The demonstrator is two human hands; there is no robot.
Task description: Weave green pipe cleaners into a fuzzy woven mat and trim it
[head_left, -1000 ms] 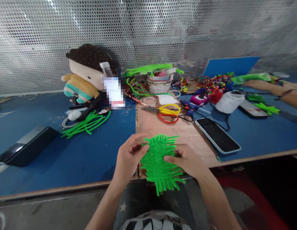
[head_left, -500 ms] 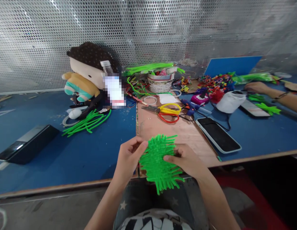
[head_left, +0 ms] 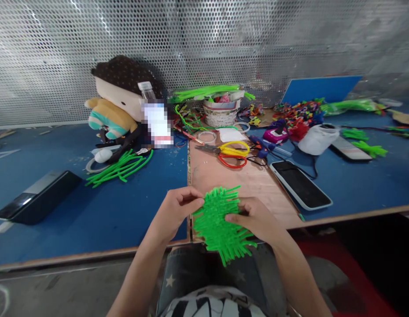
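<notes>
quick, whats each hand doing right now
Left hand: closed, pinching the left edge of the green pipe-cleaner piece.
Right hand: closed, gripping the same piece's right side.

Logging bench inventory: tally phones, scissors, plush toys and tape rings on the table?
Phones: 2, one by the board, one far right
Scissors: 1
Plush toys: 1
Tape rings: 2 countable
Total: 6
</notes>
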